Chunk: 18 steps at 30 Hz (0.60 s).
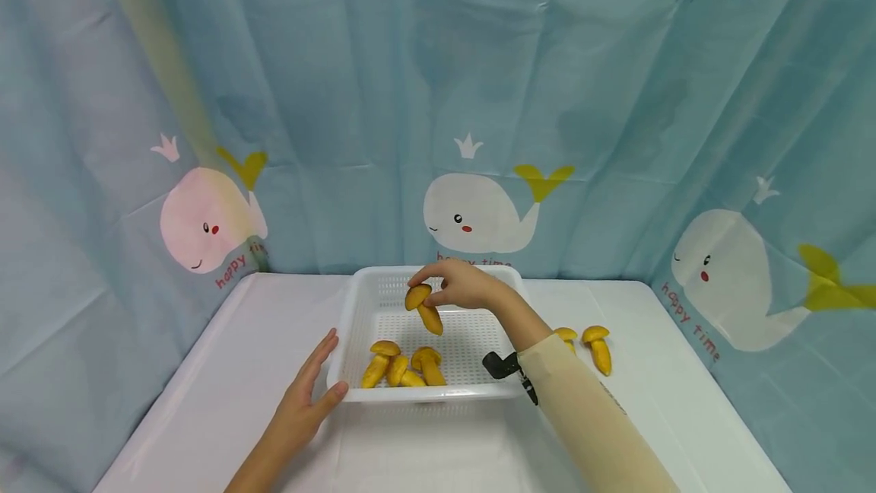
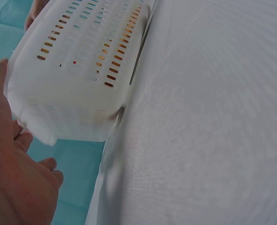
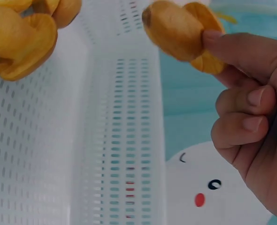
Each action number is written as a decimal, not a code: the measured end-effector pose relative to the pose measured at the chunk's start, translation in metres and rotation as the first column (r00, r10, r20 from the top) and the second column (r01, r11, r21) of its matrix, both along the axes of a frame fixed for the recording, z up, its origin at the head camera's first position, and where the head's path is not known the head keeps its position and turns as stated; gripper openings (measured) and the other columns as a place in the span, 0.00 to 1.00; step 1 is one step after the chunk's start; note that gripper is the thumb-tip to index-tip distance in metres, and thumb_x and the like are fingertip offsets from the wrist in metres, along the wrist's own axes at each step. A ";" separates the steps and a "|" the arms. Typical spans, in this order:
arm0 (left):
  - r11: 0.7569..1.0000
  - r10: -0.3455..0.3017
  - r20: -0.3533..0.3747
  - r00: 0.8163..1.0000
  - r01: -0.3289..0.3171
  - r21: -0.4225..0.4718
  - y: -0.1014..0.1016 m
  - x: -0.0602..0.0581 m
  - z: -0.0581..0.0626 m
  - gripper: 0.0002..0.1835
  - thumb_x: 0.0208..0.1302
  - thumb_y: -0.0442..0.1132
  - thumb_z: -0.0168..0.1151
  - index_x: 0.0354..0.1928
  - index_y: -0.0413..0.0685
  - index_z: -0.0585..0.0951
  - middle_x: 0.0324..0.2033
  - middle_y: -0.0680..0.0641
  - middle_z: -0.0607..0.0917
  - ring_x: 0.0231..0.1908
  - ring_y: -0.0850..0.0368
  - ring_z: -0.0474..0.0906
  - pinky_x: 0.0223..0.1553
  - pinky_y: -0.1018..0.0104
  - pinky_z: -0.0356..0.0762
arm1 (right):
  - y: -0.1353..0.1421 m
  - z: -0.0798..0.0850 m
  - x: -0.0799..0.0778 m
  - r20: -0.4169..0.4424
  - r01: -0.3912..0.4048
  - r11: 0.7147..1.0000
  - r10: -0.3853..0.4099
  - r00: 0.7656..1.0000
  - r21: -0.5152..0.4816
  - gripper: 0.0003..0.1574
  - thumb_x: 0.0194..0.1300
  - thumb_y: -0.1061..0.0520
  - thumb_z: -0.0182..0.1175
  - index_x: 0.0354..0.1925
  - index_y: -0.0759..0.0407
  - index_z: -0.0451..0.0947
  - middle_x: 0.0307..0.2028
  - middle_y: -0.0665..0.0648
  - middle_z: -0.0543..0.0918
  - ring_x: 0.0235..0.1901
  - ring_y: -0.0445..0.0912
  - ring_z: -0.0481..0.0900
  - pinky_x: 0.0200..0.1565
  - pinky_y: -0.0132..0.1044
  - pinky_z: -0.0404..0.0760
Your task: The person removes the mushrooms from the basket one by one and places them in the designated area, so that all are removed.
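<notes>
Over the white plastic basket (image 1: 472, 392), my right hand (image 1: 464, 284) pinches a yellow-brown mushroom (image 1: 430, 318) between thumb and finger. The right wrist view shows the held mushroom (image 3: 176, 30) with its stem pointing away from the right hand (image 3: 251, 103). Inside the basket, several more mushrooms (image 1: 427, 364) lie near its front left. At the basket's left side is my left hand (image 1: 301, 405), fingers extended, with the thumb at the front left corner. The left wrist view shows the left hand (image 2: 23, 173) beside the slotted basket wall (image 2: 77, 93).
Right of the basket, a mushroom (image 1: 599, 350) lies on the white table (image 1: 684, 402). Another mushroom (image 1: 565, 335) beside it is partly hidden by the right sleeve (image 1: 582, 409). A blue curtain (image 1: 383, 112) with whale prints hangs behind the table.
</notes>
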<state>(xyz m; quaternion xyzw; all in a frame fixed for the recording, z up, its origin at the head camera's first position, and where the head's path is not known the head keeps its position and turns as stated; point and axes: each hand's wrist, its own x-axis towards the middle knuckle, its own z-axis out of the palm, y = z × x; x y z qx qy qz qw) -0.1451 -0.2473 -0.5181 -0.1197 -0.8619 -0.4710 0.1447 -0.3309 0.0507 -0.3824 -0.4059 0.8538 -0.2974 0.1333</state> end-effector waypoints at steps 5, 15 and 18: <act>1.000 0.001 -0.008 1.000 -0.001 -0.005 -0.001 -0.001 -0.001 0.42 0.68 0.36 0.67 0.80 0.58 0.59 0.81 0.48 0.56 0.78 0.68 0.46 0.64 0.91 0.43 | 0.015 0.011 0.014 -0.002 0.077 0.993 -0.077 0.997 -0.091 0.23 0.68 0.55 0.68 0.60 0.44 0.83 0.55 0.44 0.84 0.35 0.41 0.77 0.40 0.37 0.81; 1.000 0.012 0.023 1.000 -0.012 -0.018 -0.002 0.001 0.002 0.42 0.69 0.38 0.67 0.80 0.61 0.58 0.81 0.54 0.55 0.78 0.71 0.46 0.66 0.87 0.43 | 0.052 0.018 0.048 -0.028 0.220 0.939 -0.235 0.972 -0.265 0.23 0.67 0.56 0.68 0.60 0.45 0.83 0.60 0.44 0.82 0.42 0.44 0.78 0.37 0.36 0.79; 1.000 0.017 0.032 0.999 -0.016 -0.019 -0.002 0.001 0.003 0.42 0.69 0.39 0.67 0.80 0.61 0.59 0.81 0.53 0.56 0.77 0.72 0.46 0.69 0.82 0.45 | 0.063 0.018 0.058 -0.030 0.235 0.922 -0.257 0.966 -0.309 0.23 0.67 0.57 0.68 0.60 0.45 0.83 0.60 0.45 0.82 0.47 0.47 0.78 0.36 0.35 0.77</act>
